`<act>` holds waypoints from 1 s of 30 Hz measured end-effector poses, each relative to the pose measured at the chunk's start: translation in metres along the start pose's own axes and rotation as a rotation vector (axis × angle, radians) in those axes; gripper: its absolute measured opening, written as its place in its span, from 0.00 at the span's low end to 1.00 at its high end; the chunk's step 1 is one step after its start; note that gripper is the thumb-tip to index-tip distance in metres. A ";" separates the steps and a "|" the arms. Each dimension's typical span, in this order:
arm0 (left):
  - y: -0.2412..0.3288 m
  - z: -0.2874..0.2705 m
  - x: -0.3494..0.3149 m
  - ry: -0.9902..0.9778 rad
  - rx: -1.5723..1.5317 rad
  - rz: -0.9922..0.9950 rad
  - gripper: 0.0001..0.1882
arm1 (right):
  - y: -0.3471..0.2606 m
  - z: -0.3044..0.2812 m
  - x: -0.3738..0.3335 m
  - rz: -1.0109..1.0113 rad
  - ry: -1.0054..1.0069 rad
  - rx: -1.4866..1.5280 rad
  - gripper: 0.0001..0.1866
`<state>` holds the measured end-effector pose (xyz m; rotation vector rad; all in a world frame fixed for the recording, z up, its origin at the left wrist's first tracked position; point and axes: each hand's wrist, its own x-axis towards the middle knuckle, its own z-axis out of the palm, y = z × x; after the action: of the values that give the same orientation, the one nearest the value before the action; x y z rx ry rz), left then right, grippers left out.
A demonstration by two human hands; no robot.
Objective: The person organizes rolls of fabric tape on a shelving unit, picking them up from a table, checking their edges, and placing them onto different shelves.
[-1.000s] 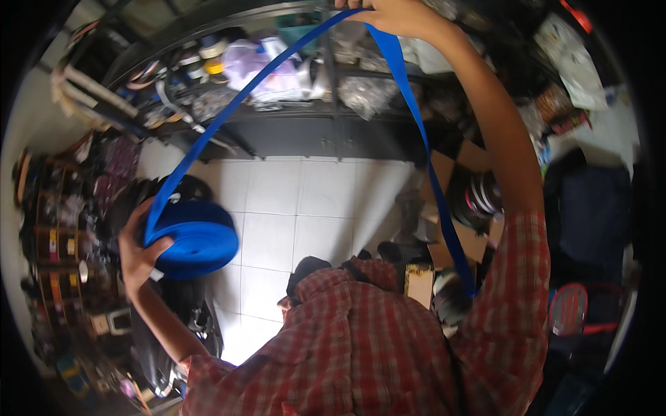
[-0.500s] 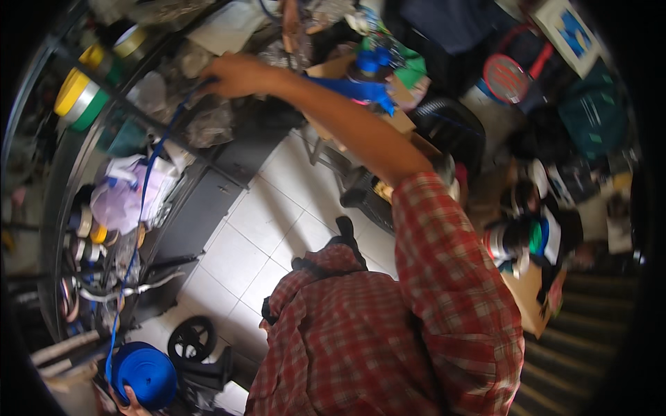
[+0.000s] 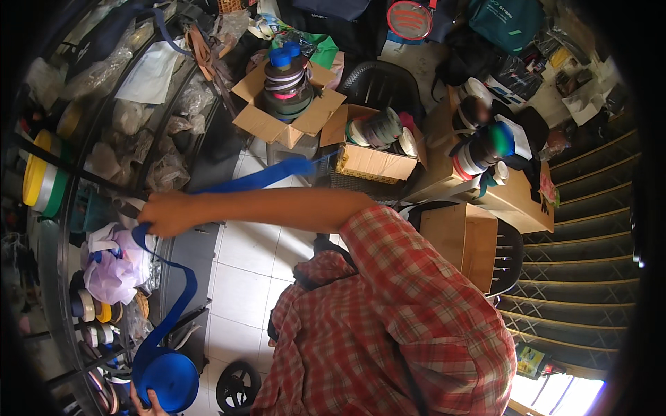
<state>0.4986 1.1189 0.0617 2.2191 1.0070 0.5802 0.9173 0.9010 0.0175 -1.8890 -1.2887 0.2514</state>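
At the lower left my left hand grips a roll of flat blue webbing, fingers on its near rim. From the roll a slack length of blue webbing curves up to my right hand, which is closed on it beside the dark metal shelf frame. Past that hand the webbing's free tail streams out to the right, above my bare forearm. My right arm, in a red plaid sleeve, reaches across to the left.
Shelves on the left carry bagged goods, a crumpled lilac bag and several webbing rolls. Opened cardboard boxes with more rolls stand at the top middle, on and by black chairs. A black wheel rests on the tiled floor.
My right hand has come down toward the roll, so the once taut webbing now hangs slack, its tail swung right. The view has turned, showing more of the boxes.
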 end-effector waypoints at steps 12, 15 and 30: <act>-0.039 0.019 -0.028 -0.173 -0.152 0.099 0.24 | 0.043 0.139 -0.060 -0.209 -0.270 0.055 0.12; -0.041 0.034 -0.034 -0.151 -0.302 -0.019 0.26 | 0.067 0.102 -0.099 0.095 -0.328 0.002 0.09; 0.093 0.242 0.019 -0.842 -0.367 0.124 0.29 | 0.134 -0.062 -0.292 0.865 0.445 0.085 0.20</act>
<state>0.7048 0.9993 -0.0419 1.8997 0.2933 -0.1380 0.9107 0.6022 -0.1161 -2.1651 -0.1197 0.2918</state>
